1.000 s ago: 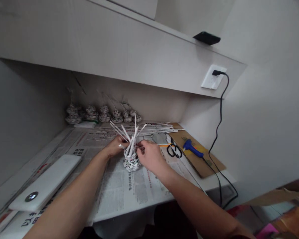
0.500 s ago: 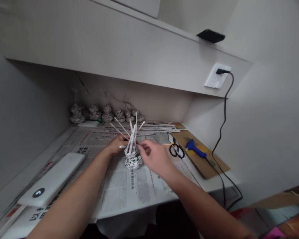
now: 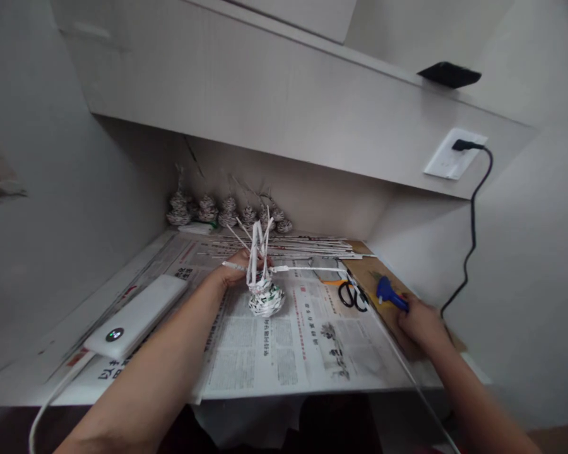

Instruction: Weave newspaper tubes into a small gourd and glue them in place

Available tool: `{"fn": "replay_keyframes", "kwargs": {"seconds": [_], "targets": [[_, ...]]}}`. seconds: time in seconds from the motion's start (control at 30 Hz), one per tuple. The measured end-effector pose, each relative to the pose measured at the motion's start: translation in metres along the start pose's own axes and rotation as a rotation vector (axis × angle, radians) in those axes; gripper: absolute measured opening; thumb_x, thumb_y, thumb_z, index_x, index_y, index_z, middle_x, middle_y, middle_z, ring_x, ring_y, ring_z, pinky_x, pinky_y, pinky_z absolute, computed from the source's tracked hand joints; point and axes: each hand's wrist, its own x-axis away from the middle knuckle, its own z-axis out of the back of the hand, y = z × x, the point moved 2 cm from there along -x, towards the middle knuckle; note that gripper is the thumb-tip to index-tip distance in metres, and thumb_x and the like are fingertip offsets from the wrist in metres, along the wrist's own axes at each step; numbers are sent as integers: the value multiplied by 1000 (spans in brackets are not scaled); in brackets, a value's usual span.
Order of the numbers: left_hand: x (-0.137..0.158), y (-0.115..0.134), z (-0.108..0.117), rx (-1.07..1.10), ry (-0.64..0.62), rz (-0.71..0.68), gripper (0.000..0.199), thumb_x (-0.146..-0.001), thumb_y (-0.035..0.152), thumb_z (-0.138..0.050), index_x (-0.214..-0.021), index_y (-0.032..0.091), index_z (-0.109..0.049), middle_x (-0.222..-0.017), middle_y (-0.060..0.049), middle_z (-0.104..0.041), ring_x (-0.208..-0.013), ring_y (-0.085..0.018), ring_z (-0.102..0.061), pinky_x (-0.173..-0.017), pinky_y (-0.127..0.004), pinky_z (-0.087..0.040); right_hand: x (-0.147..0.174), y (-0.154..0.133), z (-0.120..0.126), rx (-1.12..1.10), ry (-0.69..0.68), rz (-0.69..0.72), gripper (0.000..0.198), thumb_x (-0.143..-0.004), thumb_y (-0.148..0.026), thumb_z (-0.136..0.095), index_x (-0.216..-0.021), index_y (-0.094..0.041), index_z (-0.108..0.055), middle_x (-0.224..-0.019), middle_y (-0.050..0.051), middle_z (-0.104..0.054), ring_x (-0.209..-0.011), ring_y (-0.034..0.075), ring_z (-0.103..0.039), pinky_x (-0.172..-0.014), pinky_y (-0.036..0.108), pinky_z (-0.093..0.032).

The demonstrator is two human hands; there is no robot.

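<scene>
A small woven paper gourd (image 3: 266, 299) sits over the newspaper, with several white paper sticks (image 3: 257, 252) rising from its neck. Behind those sticks, my left hand (image 3: 236, 270) is closed on the gourd's upper part; its fingertips are partly hidden. One thin white paper strip (image 3: 312, 269) stretches right from the neck, bends near the scissors, and a pale line runs on past the table's front edge. On the right, my right hand (image 3: 423, 323) is wrapped round the handle of a blue hot glue gun (image 3: 392, 294), which is over the brown cardboard.
Black-handled scissors (image 3: 353, 296) lie between the gourd and the cardboard (image 3: 364, 260). Loose paper sticks (image 3: 307, 247) lie behind. Several finished woven gourds (image 3: 228, 213) line the back wall. A white power bank (image 3: 137, 315) lies left. A black cord (image 3: 473, 227) hangs from the socket.
My right hand has left the gourd, moved right and taken hold of the glue gun. A long white strip now extends right from the gourd. The camera view has shifted left.
</scene>
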Motion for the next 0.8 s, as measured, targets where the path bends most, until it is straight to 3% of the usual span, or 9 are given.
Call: {"fn": "replay_keyframes", "kwargs": {"seconds": [0.13, 0.2, 0.3, 0.37, 0.47, 0.53, 0.67, 0.8], "targets": [[3, 3, -1, 3, -21, -22, 13, -64, 20, -71, -70, 8, -70, -60, -4, -65, -57, -14, -55, -57, -26, -44, 2, -10, 5, -108, 63, 20, 48, -78, -13, -48, -125, -5, -56, -103, 22, -69, -95, 29, -65, -83, 35, -46], [3, 2, 0, 12, -25, -28, 11, -65, 18, -70, -71, 9, -71, -59, -3, -65, -56, -14, -54, -56, -26, -43, 4, -18, 17, -248, 79, -40, 44, -82, -23, -49, -122, -9, -59, -97, 19, -70, -89, 29, -66, -77, 36, -48], [1, -1, 2, 29, -13, -31, 10, -65, 17, -70, -71, 9, -71, -59, -3, -66, -56, -14, -55, -56, -26, -43, 17, -35, 49, -571, 136, -95, 44, -82, -46, -52, -111, -16, -64, -80, 11, -70, -74, 28, -65, -65, 36, -49], [-1, -3, 4, 47, 9, -34, 9, -66, 17, -71, -72, 10, -71, -61, -3, -67, -56, -14, -56, -57, -26, -44, 33, -50, 77, -861, 179, -19, 42, -82, -49, -53, -106, -18, -65, -79, 8, -69, -72, 25, -64, -65, 34, -50], [-3, -4, 7, 57, 51, -46, 9, -66, 18, -71, -71, 11, -71, -64, -3, -68, -59, -15, -58, -61, -27, -46, 66, -79, 118, -1113, 74, 119, 33, -81, -52, -55, -85, -21, -66, -71, 7, -67, -63, 20, -61, -59, 31, -50], [-5, -4, 8, 36, 72, -53, 10, -65, 18, -72, -72, 10, -71, -66, -4, -69, -61, -16, -59, -63, -28, -47, 89, -102, 134, -1078, -87, 258, 32, -82, -50, -57, -72, -21, -65, -70, 6, -66, -64, 19, -61, -61, 30, -50], [-4, -3, 4, -16, 91, -43, 15, -62, 22, -75, -72, 11, -72, -66, -5, -69, -60, -16, -59, -61, -28, -47, 116, -143, 134, -1058, -247, 350, 32, -86, -48, -53, -72, -20, -62, -67, 3, -64, -59, 15, -58, -55, 26, -48], [-2, -3, -2, -16, 64, -34, 16, -61, 21, -74, -72, 10, -72, -65, -6, -69, -60, -15, -58, -61, -28, -47, 117, -170, 117, -1109, -258, 338, 30, -88, -45, -51, -74, -19, -57, -67, 1, -63, -56, 12, -56, -55, 25, -45]]}}
